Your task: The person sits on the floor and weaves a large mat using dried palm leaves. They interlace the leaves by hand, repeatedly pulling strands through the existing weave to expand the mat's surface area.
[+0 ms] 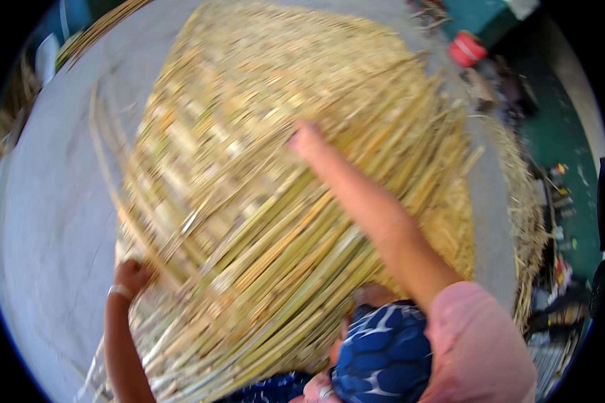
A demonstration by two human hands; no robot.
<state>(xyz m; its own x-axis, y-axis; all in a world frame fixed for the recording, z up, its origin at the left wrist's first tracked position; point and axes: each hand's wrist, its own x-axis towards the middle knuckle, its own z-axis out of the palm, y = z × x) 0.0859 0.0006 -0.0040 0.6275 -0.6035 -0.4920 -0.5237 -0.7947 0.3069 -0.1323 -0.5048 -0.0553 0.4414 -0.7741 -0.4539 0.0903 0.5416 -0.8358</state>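
A large mat [269, 67] of pale yellow split reed lies on the grey floor before me, its far part tightly woven. Many long loose strips [309, 248] slant across the near part. My left hand [134, 277], a band at its wrist, is closed at the mat's left edge beside an upstanding strip [117, 201]; what its fingers hold is hidden. Far forward, over the middle of the mat, my right hand [307, 142] is closed on thin reed strips that run out to both sides of it. Motion blurs both hands.
My blue patterned knee [383, 349] rests at the mat's near edge. A red container [467, 48] stands at the far right, with shredded reed scraps [524, 208] along that side. A bundle of long strips [104, 27] lies at the far left.
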